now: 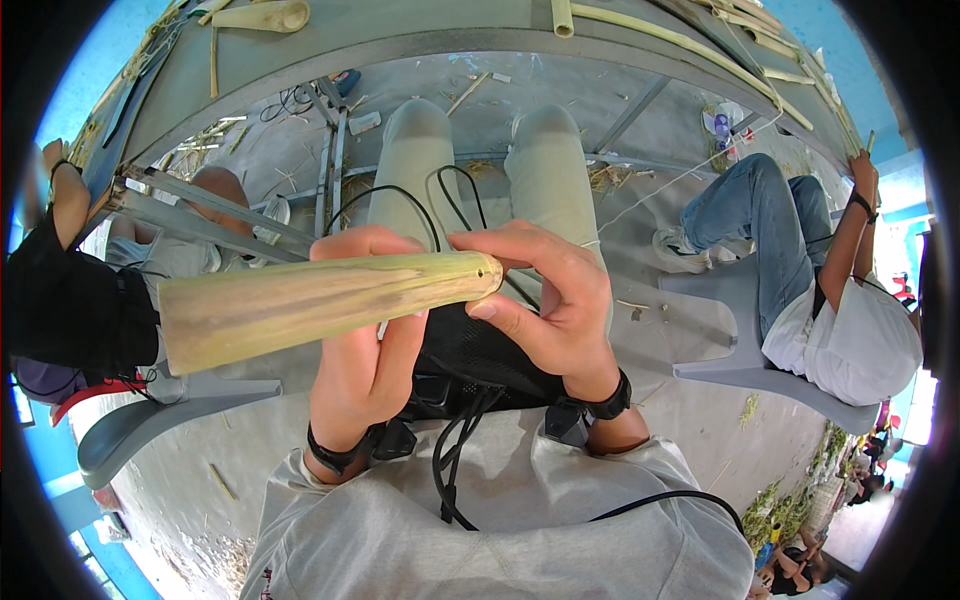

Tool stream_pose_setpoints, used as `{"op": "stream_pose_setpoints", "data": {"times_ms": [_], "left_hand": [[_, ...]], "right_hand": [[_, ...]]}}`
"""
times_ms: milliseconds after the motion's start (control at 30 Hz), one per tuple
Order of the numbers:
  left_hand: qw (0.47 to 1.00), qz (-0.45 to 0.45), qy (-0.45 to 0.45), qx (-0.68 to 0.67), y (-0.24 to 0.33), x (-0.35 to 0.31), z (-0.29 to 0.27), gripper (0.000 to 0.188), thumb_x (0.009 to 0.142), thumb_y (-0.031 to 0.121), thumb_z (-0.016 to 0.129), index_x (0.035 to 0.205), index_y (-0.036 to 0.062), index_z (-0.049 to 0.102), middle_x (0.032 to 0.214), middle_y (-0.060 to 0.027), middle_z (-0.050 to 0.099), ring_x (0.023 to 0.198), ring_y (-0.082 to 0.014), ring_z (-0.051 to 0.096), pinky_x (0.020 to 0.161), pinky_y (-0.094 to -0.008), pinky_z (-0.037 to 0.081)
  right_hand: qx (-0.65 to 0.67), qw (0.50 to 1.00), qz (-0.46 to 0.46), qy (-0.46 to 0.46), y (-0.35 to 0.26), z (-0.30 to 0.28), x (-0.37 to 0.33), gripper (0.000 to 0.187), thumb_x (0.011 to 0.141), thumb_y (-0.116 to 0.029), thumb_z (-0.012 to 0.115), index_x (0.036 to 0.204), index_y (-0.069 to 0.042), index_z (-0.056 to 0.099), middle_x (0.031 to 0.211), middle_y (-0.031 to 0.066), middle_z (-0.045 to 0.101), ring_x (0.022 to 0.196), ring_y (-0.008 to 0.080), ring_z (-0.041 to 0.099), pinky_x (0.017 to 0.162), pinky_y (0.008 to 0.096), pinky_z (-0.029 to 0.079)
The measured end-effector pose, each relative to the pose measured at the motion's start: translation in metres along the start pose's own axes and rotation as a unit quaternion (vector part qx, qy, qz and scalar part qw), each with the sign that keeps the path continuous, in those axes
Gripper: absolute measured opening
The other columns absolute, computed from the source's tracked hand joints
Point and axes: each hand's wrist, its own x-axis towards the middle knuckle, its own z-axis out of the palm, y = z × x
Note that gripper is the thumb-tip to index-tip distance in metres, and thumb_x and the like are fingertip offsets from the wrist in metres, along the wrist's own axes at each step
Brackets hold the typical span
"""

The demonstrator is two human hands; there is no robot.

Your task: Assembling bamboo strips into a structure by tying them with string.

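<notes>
A pale green and tan length of plant stalk [320, 300] lies crosswise in front of me, broad at its left end and narrowing to the right. Brownish streaks run along it, and a small dark hole shows near the rounded narrow tip. My left hand [350, 380] holds it from behind and below around the middle, so part of those fingers is hidden. At the narrow tip, the thumb and forefinger of my right hand [560, 300] pinch the stalk. Both hands are closed on it, above my lap. Each wrist wears a black strap.
Ahead stands a metal-edged table [400, 42], bearing a scoop-shaped stalk piece [262, 16] and a long curved stalk [690, 50]. Black cables [455, 455] hang over my lap. Seated people flank me; a grey chair [720, 330] is at right. Plant scraps litter the floor.
</notes>
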Motion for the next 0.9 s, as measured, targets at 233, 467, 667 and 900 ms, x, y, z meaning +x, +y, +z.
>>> {"op": "stream_pose_setpoints", "data": {"times_ms": [233, 467, 667, 900], "left_hand": [[0.994, -0.065, 0.057, -0.061, 0.001, -0.003, 0.004, 0.026, 0.088, -0.004, 0.06, 0.114, -0.0005, 0.059, 0.121, -0.0159, 0.049, 0.1, -0.0233, 0.051, 0.083, -0.0347, 0.044], [0.999, -0.033, -0.006, -0.009, 0.006, -0.001, -0.003, 0.028, 0.087, -0.002, 0.064, 0.116, 0.0006, 0.064, 0.126, -0.0145, 0.049, 0.096, -0.0183, 0.053, 0.076, -0.0292, 0.044], [0.994, -0.021, 0.014, -0.106, 0.006, 0.003, 0.005, 0.032, 0.084, 0.003, 0.071, 0.115, 0.0009, 0.067, 0.131, -0.0127, 0.048, 0.086, -0.0134, 0.053, 0.072, -0.0271, 0.045], [0.998, -0.004, -0.003, -0.065, 0.007, 0.007, 0.002, 0.027, 0.087, 0.004, 0.071, 0.113, -0.0002, 0.067, 0.127, -0.0107, 0.052, 0.083, -0.0129, 0.054, 0.072, -0.027, 0.046]], "right_hand": [[0.001, 1.0, 0.008, -0.002, 0.0, 0.001, -0.001, 0.04, 0.08, -0.005, 0.078, 0.119, -0.002, 0.069, 0.089, 0.007, 0.069, 0.068, 0.0151, 0.06, 0.064, 0.027, 0.049], [0.01, 1.0, 0.013, 0.003, 0.0, 0.001, -0.001, 0.041, 0.079, -0.004, 0.079, 0.118, -0.002, 0.069, 0.089, 0.0073, 0.07, 0.068, 0.0154, 0.06, 0.064, 0.0272, 0.049], [0.008, 1.0, 0.0, 0.006, 0.0, 0.001, -0.001, 0.041, 0.077, -0.003, 0.08, 0.117, -0.002, 0.07, 0.087, 0.0069, 0.068, 0.068, 0.0153, 0.06, 0.063, 0.0273, 0.049], [-0.003, 1.0, -0.009, 0.001, 0.0, 0.0, 0.001, 0.04, 0.077, -0.003, 0.08, 0.116, -0.003, 0.07, 0.086, 0.0068, 0.068, 0.069, 0.0154, 0.06, 0.062, 0.0274, 0.049]]}}
